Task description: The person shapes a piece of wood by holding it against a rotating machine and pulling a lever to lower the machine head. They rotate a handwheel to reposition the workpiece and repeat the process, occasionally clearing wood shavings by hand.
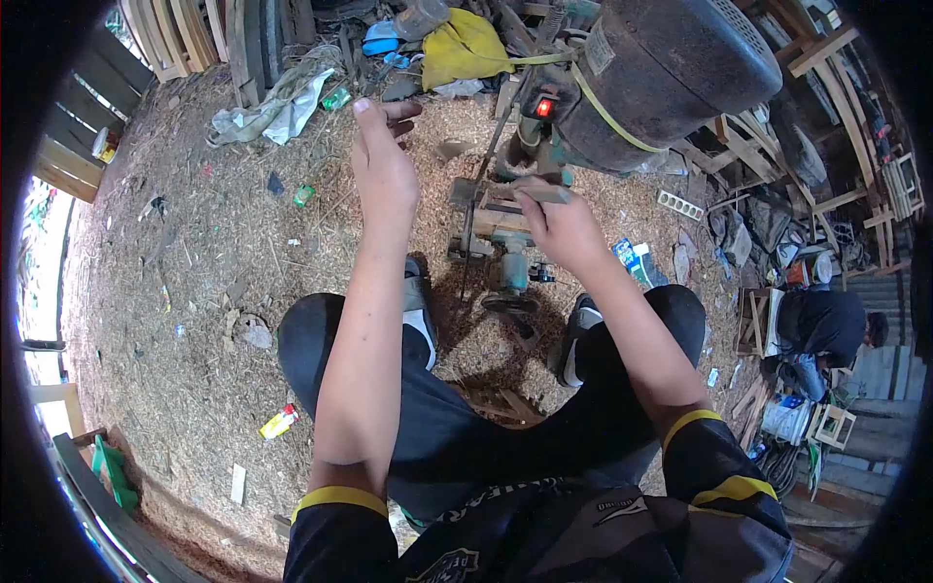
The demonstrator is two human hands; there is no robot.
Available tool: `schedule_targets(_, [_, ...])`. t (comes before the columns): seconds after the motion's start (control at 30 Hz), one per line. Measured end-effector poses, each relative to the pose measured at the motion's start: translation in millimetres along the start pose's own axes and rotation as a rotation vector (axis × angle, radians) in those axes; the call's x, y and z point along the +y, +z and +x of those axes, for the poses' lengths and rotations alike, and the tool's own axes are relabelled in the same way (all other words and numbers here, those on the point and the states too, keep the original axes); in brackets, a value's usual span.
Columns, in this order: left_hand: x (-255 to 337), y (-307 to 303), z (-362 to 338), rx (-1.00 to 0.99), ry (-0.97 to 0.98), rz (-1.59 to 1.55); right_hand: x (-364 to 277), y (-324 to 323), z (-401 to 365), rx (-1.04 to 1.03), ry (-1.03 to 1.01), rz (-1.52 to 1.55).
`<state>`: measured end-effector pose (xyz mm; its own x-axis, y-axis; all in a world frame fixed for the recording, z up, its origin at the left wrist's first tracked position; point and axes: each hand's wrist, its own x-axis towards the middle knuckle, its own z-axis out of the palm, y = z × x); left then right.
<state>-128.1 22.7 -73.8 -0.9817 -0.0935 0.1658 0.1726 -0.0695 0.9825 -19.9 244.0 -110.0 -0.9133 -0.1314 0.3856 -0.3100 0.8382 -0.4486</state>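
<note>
My left hand (387,165) is raised to the left of a floor machine, thumb and fingers stretched out, with nothing in it. My right hand (567,231) is closed on a small flat wooden piece (549,194), thumb on its near side. That piece is just above the machine's bed, where a wooden block (498,222) lies. Over the right hand hangs the machine's large dark motor housing (671,73), with a red-lit switch (544,107) on its left. Below the block is a green cast part with a handwheel (510,304). The fingertips of my right hand are partly hidden.
Wood shavings cover the ground (194,321). A yellow sack (466,49) and rags lie beyond the machine. A power strip (679,206) is to the right. Farther right, a person (821,325) in dark clothing bends low. Wooden boards (185,34) lean at the upper left.
</note>
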Motion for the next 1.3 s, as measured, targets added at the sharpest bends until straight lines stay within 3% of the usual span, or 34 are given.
schedule_targets(0.43, [6.5,-1.3,-1.7,0.004,-0.031,-0.012,-16.4,-9.1,-0.7,0.131,-0.011,-0.191])
schedule_targets(0.73, [4.3,1.0,0.3,0.053,-0.008,-0.063,-4.1,2.5,-2.9,-0.006,0.105,-0.326])
schedule_targets(0.83, [6.4,1.6,-0.5,0.063,0.002,-0.091,-0.3,14.6,4.1,0.018,0.030,-0.200])
schedule_targets(0.93, [3.3,-0.1,1.5,0.032,-0.018,-0.063,-11.5,7.4,8.6,0.059,0.107,-0.114])
schedule_targets(1.13, [0.6,5.6,13.3,0.019,-0.141,-0.089,-6.4,9.5,6.2,-0.005,0.132,-0.217])
schedule_targets(1.27, [3.0,12.4,19.7,-0.007,-0.205,-0.115,-3.2,24.7,12.9,0.008,0.044,-0.101])
schedule_targets(1.3, [1.2,14.2,24.5,-0.014,-0.191,-0.112,-8.5,20.3,15.4,0.008,0.109,-0.101])
